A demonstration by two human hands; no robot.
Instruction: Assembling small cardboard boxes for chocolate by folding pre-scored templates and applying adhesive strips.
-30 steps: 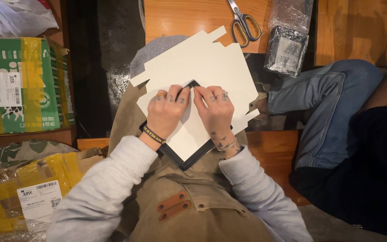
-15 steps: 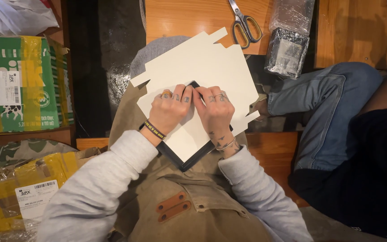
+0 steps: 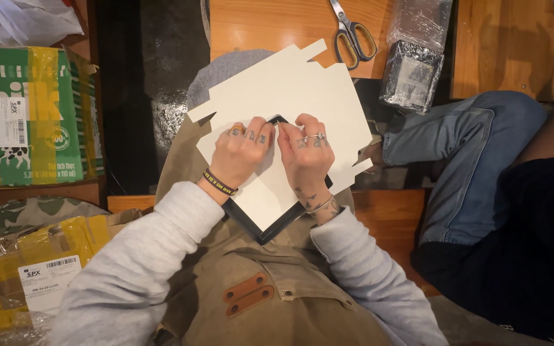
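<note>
A cream cardboard sheet [image 3: 290, 90] with notched edges lies on my lap, turned like a diamond. On top of it rests a smaller cream panel with a dark frame [image 3: 270, 225] around its edge. My left hand [image 3: 242, 154] and my right hand [image 3: 306, 154] press side by side on the frame's top corner [image 3: 278, 120], fingers curled over it. Both hands wear rings, and a dark wristband sits on my left wrist.
Scissors [image 3: 352, 35] and a foil-wrapped block [image 3: 411, 74] lie on the wooden floor ahead. Another person's leg in blue jeans [image 3: 456, 147] is at the right. A green and yellow carton [image 3: 30, 115] and a taped yellow parcel [image 3: 27, 269] stand at the left.
Both hands stay on the frame's top corner with only slight finger movement. The sheet and frame have not shifted.
</note>
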